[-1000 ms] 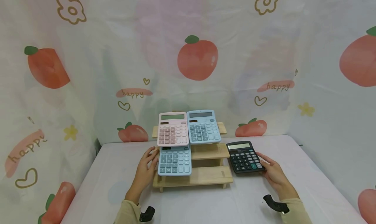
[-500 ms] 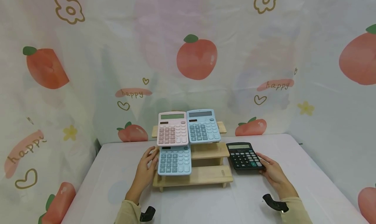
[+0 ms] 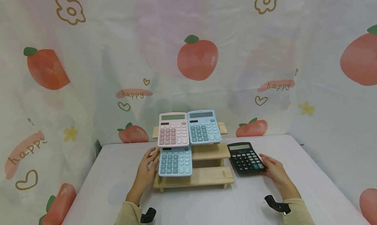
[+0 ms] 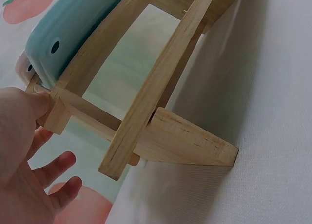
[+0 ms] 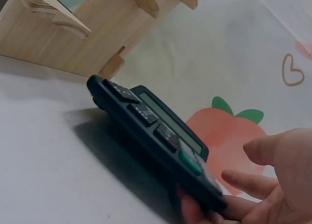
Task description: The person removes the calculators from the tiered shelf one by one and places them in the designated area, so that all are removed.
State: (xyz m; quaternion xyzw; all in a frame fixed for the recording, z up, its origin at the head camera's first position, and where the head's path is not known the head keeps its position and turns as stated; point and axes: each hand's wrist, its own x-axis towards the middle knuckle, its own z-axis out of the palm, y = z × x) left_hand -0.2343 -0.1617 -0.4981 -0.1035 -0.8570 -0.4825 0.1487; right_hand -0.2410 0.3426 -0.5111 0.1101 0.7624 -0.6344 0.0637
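Note:
My right hand [image 3: 277, 176] holds the lower right corner of a black desk calculator [image 3: 246, 158] beside the stand. In the right wrist view the calculator [image 5: 156, 131] is tilted, its held corner raised above the cloth, with a finger curled beneath it and other fingers spread apart. At the left side of the wooden tiered stand [image 3: 206, 176] my left hand [image 3: 145, 172] grips the frame; the left wrist view has the hand [image 4: 22, 151] at the end of a tier, other fingers loose. On the stand lean a pink calculator [image 3: 173, 130], a blue calculator [image 3: 204, 126] and a lower blue calculator [image 3: 175, 162].
The stand sits on a table [image 3: 206, 208] covered in white cloth. A patterned backdrop [image 3: 200, 97] with printed peaches rises behind and on both sides. The lower tiers show bare wood on their right halves.
The black calculator's near edge lifts slightly, then comes down a little. My right hand shifts slightly right along its edge. My left hand and the stand stay put.

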